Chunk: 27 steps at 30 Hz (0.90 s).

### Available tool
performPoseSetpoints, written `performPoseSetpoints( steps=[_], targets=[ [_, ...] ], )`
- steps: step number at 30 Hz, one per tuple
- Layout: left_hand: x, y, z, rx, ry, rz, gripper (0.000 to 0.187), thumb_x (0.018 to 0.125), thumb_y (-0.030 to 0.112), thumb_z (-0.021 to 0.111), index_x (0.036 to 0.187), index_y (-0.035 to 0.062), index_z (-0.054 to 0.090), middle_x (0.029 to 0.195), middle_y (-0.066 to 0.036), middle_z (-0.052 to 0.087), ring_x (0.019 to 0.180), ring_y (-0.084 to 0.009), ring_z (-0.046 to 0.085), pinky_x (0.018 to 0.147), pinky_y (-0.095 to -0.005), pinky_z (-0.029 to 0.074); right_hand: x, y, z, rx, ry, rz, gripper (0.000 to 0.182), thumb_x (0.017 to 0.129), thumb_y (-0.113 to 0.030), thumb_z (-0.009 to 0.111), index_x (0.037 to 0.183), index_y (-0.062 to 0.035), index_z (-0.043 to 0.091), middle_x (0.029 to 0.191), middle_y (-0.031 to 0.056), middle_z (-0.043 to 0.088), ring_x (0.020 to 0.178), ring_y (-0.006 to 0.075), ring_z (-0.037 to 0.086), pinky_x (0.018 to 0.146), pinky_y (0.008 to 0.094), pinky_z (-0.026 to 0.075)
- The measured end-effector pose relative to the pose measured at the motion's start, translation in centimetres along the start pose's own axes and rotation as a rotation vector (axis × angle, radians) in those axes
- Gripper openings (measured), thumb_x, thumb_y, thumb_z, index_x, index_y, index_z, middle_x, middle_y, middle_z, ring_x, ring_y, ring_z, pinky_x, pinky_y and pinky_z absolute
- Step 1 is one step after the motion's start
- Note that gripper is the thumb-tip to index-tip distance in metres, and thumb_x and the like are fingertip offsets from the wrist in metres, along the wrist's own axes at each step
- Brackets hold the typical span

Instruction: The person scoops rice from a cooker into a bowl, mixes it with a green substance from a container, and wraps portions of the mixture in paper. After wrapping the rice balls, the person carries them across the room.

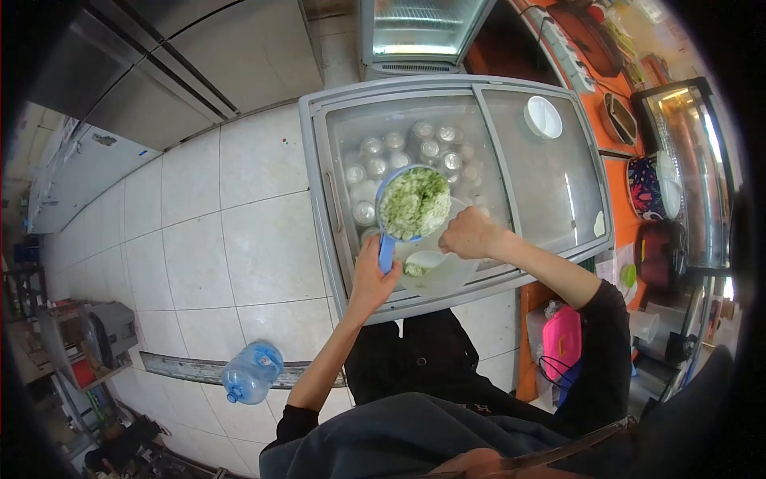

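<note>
My left hand (pixel 373 277) is wrapped around the blue handle of a round strainer or scoop (pixel 386 254). A heap of pale green and white shredded or crumbly food (pixel 415 203) fills it. Closed on the end of a white spoon (pixel 428 258), my right hand (pixel 472 236) is just to the right of the heap. The spoon's head is over a translucent bowl (pixel 451 278), and a little green food (pixel 415 270) lies by it. Part of the bowl is hidden beneath the strainer and my right hand. The bowl rests on the freezer's glass top.
Beneath my hands is a chest freezer (pixel 319 120) with sliding glass lids and several cans (pixel 375 146) inside. A white bowl (pixel 543 118) stands on its right lid. An orange counter (pixel 618 188) runs along the right. A blue plastic bottle (pixel 254 372) lies on the tiled floor.
</note>
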<state>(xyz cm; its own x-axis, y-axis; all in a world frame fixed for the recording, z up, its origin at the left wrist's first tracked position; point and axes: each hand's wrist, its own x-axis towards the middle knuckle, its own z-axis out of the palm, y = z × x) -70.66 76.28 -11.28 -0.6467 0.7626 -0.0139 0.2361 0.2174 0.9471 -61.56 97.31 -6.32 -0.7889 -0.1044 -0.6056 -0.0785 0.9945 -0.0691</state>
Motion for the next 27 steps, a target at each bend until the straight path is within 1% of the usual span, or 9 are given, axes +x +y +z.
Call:
performPoseSetpoints(
  steps=[5,7,11,13,14,16,19,22,27],
  targets=[
    [1.1,-1.8,0.6,-0.137,-0.045,-0.095,0.028,0.071,0.003,0.060,0.096,-0.0001,0.049,0.087,-0.013,0.049,0.078,-0.0289,0.052,0.070,-0.0387,0.043,1.5,1.3,0.5,0.291,0.028,-0.099,0.019,0.086,-0.029,0.053,0.091,-0.0231,0.070,0.081,0.0077,0.068,0.081,0.0288,0.064,0.067,0.0419,0.048],
    [1.4,-1.8,0.1,-0.420,-0.098,-0.414,0.027,0.073,0.005,0.065,0.093,0.0021,0.049,0.087,-0.009,0.049,0.077,-0.0211,0.052,0.070,-0.0365,0.043,0.9,3.0,1.7,0.563,0.150,-0.164,0.025,0.088,-0.034,0.053,0.098,-0.0174,0.069,0.076,0.0085,0.066,0.071,0.0245,0.063,0.063,0.0390,0.048],
    [0.5,-3.6,-1.0,-0.368,-0.062,-0.214,0.028,0.075,0.009,0.069,0.094,0.0035,0.049,0.084,-0.004,0.048,0.074,-0.0138,0.052,0.065,-0.0314,0.044,-3.5,4.3,1.7,0.880,0.109,-0.062,0.030,0.089,-0.037,0.055,0.101,-0.0123,0.068,0.069,0.0069,0.063,0.061,0.0179,0.058,0.059,0.0341,0.047],
    [-1.0,-3.5,-2.1,0.027,0.048,0.039,0.032,0.076,0.010,0.070,0.097,0.0027,0.047,0.079,-0.004,0.050,0.066,-0.0119,0.053,0.055,-0.0263,0.045,-6.6,3.0,1.8,1.277,0.231,0.048,0.032,0.089,-0.036,0.057,0.103,-0.0090,0.068,0.063,0.0061,0.058,0.054,0.0142,0.051,0.057,0.0288,0.045],
    [-1.7,-2.7,-2.6,0.029,0.054,0.063,0.032,0.076,0.010,0.070,0.097,0.0027,0.047,0.079,-0.004,0.050,0.066,-0.0119,0.053,0.055,-0.0263,0.045,-8.1,2.2,1.0,1.263,0.254,0.046,0.032,0.089,-0.036,0.057,0.103,-0.0090,0.068,0.063,0.0061,0.058,0.054,0.0142,0.051,0.057,0.0288,0.045],
    [-3.3,2.0,-4.0,-0.289,-0.168,-0.455,0.034,0.078,0.010,0.068,0.101,0.0016,0.045,0.074,-0.004,0.051,0.058,-0.0125,0.053,0.047,-0.0245,0.043,-11.8,-0.1,-1.3,1.211,0.452,0.245,0.025,0.091,-0.027,0.055,0.101,-0.0077,0.068,0.064,0.0074,0.060,0.054,0.0171,0.054,0.052,0.0317,0.042],
    [-5.1,2.1,-3.2,-0.311,-0.245,-0.473,0.036,0.079,0.010,0.067,0.104,-0.0001,0.043,0.072,-0.006,0.053,0.054,-0.0125,0.052,0.046,-0.0251,0.042,-13.7,-4.8,-3.1,0.647,0.905,0.440,0.023,0.087,-0.023,0.057,0.103,-0.0096,0.067,0.063,0.0108,0.060,0.055,0.0235,0.059,0.052,0.0333,0.046],
    [-6.0,2.3,-1.6,-0.232,-0.313,-0.479,0.036,0.079,0.009,0.066,0.105,-0.0013,0.043,0.073,-0.006,0.053,0.054,-0.0124,0.053,0.046,-0.0256,0.043,-11.4,-8.9,-0.8,0.236,0.904,0.611,0.023,0.084,-0.019,0.057,0.104,-0.0113,0.066,0.067,0.0112,0.059,0.060,0.0269,0.061,0.052,0.0374,0.046],
    [-7.4,3.1,0.0,-0.257,-0.290,-0.474,0.035,0.079,0.004,0.064,0.104,0.0007,0.041,0.072,-0.004,0.049,0.052,-0.0098,0.048,0.043,-0.0239,0.039,-8.3,-15.3,5.1,0.353,1.019,0.690,0.028,0.082,-0.021,0.061,0.110,-0.0212,0.064,0.071,0.0079,0.055,0.062,0.0269,0.060,0.053,0.0397,0.046]
  ],
)
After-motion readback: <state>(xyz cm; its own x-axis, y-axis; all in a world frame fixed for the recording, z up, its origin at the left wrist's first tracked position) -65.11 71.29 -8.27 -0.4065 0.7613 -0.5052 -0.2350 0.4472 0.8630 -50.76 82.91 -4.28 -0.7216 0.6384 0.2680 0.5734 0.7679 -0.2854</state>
